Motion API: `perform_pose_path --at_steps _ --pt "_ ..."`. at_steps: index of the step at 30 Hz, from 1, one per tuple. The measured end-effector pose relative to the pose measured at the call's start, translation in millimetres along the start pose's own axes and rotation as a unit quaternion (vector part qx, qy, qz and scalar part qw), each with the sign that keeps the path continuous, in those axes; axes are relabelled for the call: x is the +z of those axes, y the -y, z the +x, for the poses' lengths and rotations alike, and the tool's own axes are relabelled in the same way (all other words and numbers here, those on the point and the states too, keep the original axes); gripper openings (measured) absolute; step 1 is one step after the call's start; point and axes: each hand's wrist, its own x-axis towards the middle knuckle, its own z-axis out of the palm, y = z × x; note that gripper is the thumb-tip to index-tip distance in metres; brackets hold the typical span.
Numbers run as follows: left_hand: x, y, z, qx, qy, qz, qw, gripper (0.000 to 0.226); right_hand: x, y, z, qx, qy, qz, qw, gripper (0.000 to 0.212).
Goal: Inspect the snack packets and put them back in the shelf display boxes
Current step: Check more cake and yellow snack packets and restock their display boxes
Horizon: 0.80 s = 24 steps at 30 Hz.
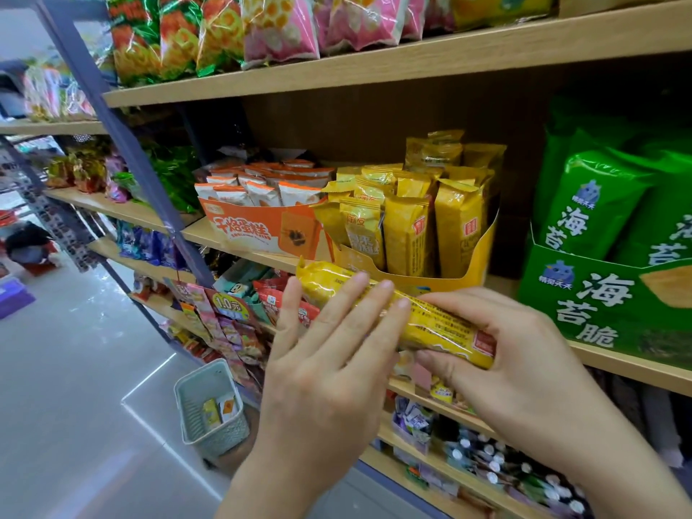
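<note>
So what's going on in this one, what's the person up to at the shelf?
A person holds a yellow snack packet level in front of the shelf. The right hand grips one end; the left hand lies across its middle, fingers straight. It is not in the yellow display box behind it, where matching packets stand upright, between an orange box and a green box.

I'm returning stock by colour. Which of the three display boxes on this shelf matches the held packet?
The yellow box in the middle, between the orange box and the green box: its upright packets share the yellow of the held packet.
</note>
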Motion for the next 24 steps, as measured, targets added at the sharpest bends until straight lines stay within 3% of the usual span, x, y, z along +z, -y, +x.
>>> perform_pose_path --at_steps 9,15,18,24 --pt "15 -2 -3 0.004 -0.004 -0.076 0.997 0.027 3 8 1 0.002 -0.005 0.097 0.995 0.042" --pt "18 4 -8 -0.065 -0.016 -0.144 0.987 0.042 6 10 0 0.045 -0.045 0.199 0.978 0.04" --pt "16 0 -6 -0.078 -0.018 -0.155 0.985 0.044 10 12 1 0.057 -0.058 0.289 0.954 0.027" --pt "14 -18 6 -0.11 -0.069 -0.192 0.973 0.047 24 21 -1 0.06 -0.011 0.325 0.944 0.012"
